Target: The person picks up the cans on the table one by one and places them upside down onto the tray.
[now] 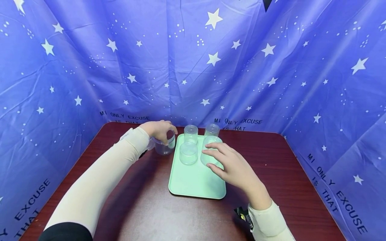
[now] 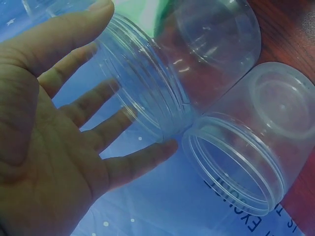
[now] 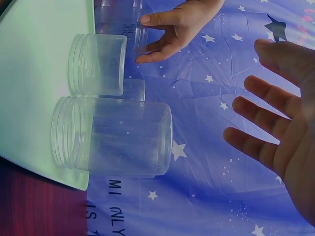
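My left hand is over a clear plastic jar standing mouth up, left of the tray. In the left wrist view its thumb and spread fingers lie right at the threaded rim, not curled tightly. A second clear jar, also mouth up, stands beside that one. My right hand hovers over the green tray with fingers spread, holding nothing. In the right wrist view it is apart from the nearest large jar, which rests upside down on the tray.
The light green tray lies on a dark red wooden table. Also on it are a short jar, a back-left jar and a back-right jar. A blue star-printed curtain surrounds the table's back and sides.
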{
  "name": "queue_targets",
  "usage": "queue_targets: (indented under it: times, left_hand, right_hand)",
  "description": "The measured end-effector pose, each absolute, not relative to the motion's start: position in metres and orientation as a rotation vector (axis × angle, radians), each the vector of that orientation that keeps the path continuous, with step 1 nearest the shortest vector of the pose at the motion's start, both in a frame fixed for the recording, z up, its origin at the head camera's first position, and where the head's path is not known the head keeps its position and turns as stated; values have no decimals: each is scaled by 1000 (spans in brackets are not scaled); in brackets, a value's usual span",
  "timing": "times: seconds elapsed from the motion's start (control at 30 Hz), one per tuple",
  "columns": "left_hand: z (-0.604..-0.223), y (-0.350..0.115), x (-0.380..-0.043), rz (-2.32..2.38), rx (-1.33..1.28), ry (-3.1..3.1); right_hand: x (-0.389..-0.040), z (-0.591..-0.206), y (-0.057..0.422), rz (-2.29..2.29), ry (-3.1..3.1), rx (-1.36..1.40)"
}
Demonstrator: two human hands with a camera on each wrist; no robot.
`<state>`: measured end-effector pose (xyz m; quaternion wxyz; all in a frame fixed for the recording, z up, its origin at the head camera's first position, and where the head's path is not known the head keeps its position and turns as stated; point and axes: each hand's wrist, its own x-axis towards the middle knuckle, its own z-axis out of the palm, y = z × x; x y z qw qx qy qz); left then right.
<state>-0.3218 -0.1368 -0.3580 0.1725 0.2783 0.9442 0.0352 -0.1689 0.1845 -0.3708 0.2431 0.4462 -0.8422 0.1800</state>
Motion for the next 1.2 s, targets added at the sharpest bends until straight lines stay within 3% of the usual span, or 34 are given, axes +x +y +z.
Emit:
queue_targets:
  times: [1.2]
  left_hand:
    - [-349, -145, -318, 122, 919, 2708]
  right_hand:
    - [-171, -373, 188, 478, -2312, 1209]
